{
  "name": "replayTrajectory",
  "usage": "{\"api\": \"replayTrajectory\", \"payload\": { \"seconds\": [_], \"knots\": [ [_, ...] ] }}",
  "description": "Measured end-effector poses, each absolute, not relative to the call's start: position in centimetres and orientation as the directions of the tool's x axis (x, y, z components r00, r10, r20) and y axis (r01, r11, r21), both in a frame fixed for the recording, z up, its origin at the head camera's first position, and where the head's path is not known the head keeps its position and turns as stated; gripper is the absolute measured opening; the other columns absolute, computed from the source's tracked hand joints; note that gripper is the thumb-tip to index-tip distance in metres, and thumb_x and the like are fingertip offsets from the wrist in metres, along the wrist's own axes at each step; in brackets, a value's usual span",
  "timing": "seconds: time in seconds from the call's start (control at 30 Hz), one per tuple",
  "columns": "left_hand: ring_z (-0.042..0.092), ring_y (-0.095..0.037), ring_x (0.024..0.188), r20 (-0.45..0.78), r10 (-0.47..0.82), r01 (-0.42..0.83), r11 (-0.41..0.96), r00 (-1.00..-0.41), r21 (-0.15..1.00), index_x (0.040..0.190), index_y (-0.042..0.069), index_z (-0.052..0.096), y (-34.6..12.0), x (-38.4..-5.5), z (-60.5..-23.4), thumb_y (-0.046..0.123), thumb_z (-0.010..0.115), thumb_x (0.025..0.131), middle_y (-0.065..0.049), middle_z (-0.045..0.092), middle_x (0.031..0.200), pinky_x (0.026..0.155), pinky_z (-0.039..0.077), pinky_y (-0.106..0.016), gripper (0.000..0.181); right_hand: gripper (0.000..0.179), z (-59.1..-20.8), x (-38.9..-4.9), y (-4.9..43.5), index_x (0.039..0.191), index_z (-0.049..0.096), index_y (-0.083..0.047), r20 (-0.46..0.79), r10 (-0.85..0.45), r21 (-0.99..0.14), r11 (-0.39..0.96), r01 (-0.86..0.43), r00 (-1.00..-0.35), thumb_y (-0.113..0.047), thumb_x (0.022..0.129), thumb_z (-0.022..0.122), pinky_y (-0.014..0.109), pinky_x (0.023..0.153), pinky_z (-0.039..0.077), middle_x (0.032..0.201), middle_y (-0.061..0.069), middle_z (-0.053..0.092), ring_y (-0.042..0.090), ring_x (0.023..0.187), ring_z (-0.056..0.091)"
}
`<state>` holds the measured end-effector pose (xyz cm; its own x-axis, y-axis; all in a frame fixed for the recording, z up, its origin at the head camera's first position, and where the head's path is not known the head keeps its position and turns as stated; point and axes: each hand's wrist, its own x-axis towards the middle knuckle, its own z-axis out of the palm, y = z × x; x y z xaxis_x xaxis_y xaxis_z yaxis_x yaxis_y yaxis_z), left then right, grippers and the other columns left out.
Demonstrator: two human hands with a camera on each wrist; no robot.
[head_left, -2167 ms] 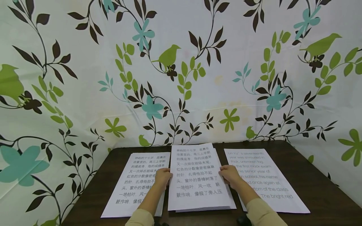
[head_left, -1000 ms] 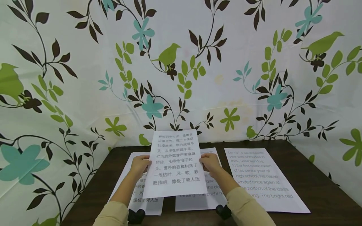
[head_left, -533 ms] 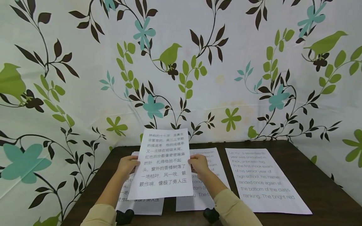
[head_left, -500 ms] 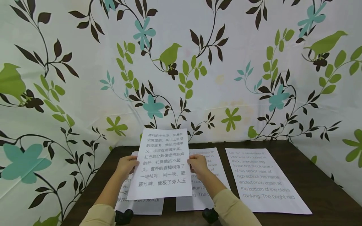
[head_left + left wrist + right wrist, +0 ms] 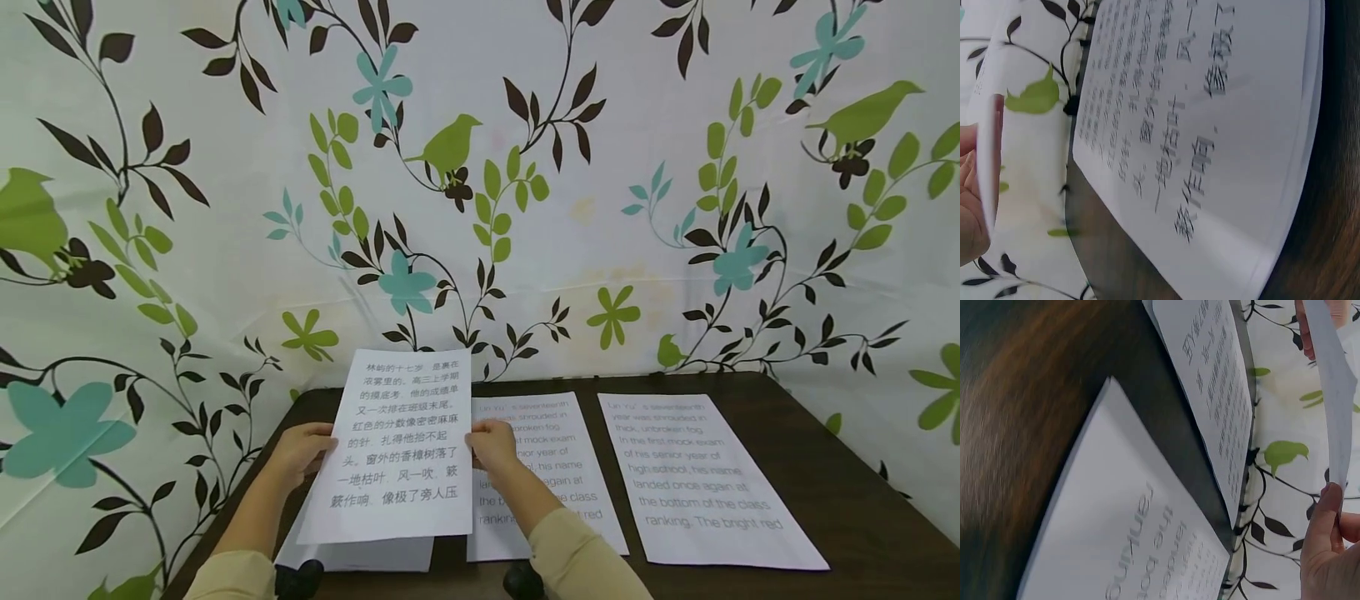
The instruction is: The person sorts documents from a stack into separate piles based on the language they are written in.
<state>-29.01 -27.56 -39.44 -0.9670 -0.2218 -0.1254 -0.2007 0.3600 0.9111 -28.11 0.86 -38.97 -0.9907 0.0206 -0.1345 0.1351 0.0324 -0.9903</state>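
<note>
A white paper sheet (image 5: 401, 442) printed with Chinese characters is held up by both hands, tilted towards me over the left paper stack (image 5: 375, 557). My left hand (image 5: 300, 452) pinches its left edge, and my right hand (image 5: 492, 448) pinches the right edge, thumbs on the printed side. In the right wrist view the sheet (image 5: 1334, 412) appears nearly edge-on, raised above the table, between the fingers of the right hand (image 5: 1329, 550). Most of the left stack is hidden behind the sheet in the head view; the left wrist view shows Chinese print on its top page (image 5: 1235, 156).
A middle paper stack (image 5: 547, 483) with English text lies just right of the held sheet. Farther right is another English-printed stack (image 5: 712, 492). All lie on a dark wood table (image 5: 810, 467), backed by a patterned cloth (image 5: 570, 250) of leaves and birds.
Both hands have lifted the Chinese sheet off the middle stack, uncovering English text there, and carried it left over the left stack. In the last half second it moved farther left and slightly lower.
</note>
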Motion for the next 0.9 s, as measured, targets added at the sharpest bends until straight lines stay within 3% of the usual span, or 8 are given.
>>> {"api": "replayTrajectory", "payload": {
  "seconds": [0.17, 0.9],
  "knots": [
    [0.057, -0.022, 0.074, -0.132, -0.206, -0.202, 0.366, -0.969, 0.909, 0.119, -0.01, 0.041, -28.2, -28.2, -39.0, 0.003, 0.05, 0.083, -0.023, 0.051, 0.103, 0.064, 0.049, -0.032, 0.039, 0.02, -39.6, -27.8, -0.4, 0.097, 0.057, 0.003, -0.152, 0.041, -0.987, 0.053, 0.155, -0.987, -0.003, 0.078, 0.054, 0.026, 0.055, 0.047, 0.079, 0.009, 0.054, 0.017, 0.064, 0.054],
    [0.055, -0.022, 0.068, -0.208, -0.226, -0.279, 0.357, -0.952, 0.891, 0.113, -0.014, 0.044, -30.3, -27.5, -41.6, -0.003, 0.048, 0.079, -0.016, 0.057, 0.086, 0.058, 0.047, -0.035, 0.036, 0.02, -42.6, -26.8, -3.1, 0.095, 0.058, 0.006, -0.204, 0.039, -0.976, 0.072, 0.206, -0.978, 0.001, 0.076, 0.054, 0.027, 0.053, 0.049, 0.078, 0.008, 0.052, 0.017, 0.064, 0.054]
  ]
}}
